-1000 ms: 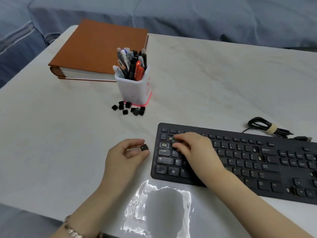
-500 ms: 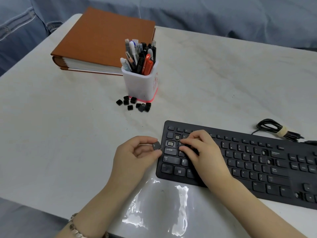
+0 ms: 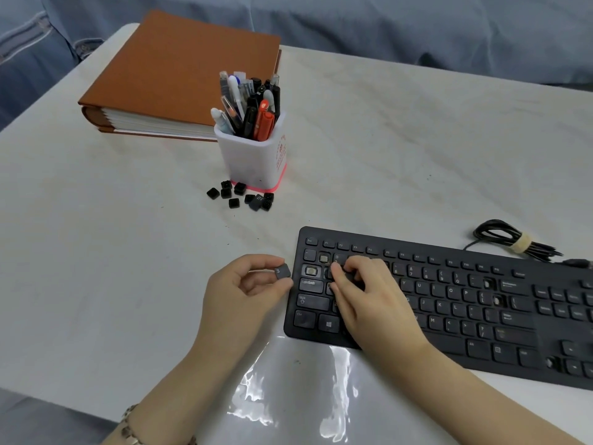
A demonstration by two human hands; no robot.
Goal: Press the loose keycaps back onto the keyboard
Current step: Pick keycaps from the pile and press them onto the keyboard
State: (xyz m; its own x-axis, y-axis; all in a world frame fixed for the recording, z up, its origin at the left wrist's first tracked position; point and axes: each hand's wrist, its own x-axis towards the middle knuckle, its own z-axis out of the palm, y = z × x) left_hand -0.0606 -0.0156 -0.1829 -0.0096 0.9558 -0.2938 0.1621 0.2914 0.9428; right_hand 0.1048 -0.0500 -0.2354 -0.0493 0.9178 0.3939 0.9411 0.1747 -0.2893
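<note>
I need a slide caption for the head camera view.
Left hand pinches a loose keycap while right hand rests on the keyboard; more keycaps lie by the pen cup.

Pale marbled table [image 3: 417, 139], blue fabric sofa [image 3: 417, 24] behind it, bright glare [image 3: 288, 396] on the table's near edge

Bright, even light casts soft shadows, a white glare patch on the bench [image 3: 96, 284] sits just nearer than the left hand [image 3: 244, 293] and right hand [image 3: 369, 303], and the frame edges bend slightly.
</note>
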